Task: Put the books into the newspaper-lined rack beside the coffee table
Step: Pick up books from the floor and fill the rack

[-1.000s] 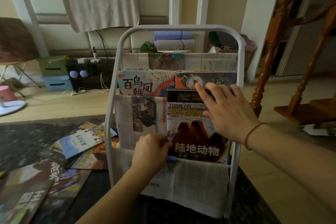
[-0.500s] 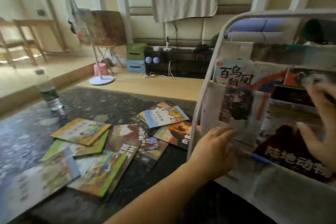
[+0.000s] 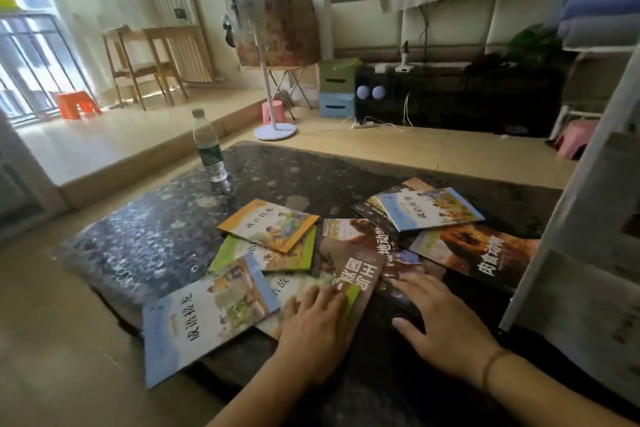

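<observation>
Several thin picture books lie scattered on the dark stone coffee table. My left hand rests flat, fingers spread, on a brown-covered book and the green-edged book under it. My right hand lies palm down with fingers apart on a dark book just right of that. A blue-covered book overhangs the table's near-left edge. An orange-edged book, a blue-bordered book and a dark animal book lie farther back. The white newspaper-lined rack stands at the right edge, only partly in view.
A plastic water bottle stands on the table's far-left part. Beyond the table a white pedestal fan stands on the wooden floor, with stacked green and blue boxes, a dark low cabinet and pink stools.
The view has swung left from the rack to the table. Both hands left the rack and the book in it and came down onto the books lying on the table.
</observation>
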The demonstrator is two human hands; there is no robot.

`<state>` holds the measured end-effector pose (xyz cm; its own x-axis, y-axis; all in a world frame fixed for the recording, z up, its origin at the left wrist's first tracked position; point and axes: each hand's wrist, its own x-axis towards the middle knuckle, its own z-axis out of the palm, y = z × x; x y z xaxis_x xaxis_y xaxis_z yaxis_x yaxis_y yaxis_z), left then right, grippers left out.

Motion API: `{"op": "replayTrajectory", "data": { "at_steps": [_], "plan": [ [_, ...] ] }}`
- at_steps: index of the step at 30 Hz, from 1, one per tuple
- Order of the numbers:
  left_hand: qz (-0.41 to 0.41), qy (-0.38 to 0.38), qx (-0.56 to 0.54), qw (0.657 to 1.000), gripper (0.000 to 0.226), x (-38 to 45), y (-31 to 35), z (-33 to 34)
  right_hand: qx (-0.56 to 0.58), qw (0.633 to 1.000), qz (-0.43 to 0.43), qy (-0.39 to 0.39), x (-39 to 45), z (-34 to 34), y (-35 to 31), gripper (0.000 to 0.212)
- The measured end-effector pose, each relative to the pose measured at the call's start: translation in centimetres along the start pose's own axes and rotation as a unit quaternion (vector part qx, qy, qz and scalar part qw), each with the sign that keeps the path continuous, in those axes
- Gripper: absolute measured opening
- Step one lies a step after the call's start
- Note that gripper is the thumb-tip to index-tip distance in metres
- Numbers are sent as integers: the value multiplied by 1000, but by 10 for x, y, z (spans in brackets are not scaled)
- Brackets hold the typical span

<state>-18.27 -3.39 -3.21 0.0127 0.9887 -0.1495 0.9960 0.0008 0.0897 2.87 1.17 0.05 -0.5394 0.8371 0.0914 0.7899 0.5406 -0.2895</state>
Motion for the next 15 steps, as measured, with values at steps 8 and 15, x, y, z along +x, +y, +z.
{"op": "replayTrajectory", "data": {
  "at_steps": [8,15],
  "plan": [
    [51,17,15,998,69,-35,-46,6,16,988,131,-85,114,32,-10,67],
    [-18,44,-41,998,58,-42,-65,13,-67,973,191,-111,136,38,-9,71]
  ]
}}
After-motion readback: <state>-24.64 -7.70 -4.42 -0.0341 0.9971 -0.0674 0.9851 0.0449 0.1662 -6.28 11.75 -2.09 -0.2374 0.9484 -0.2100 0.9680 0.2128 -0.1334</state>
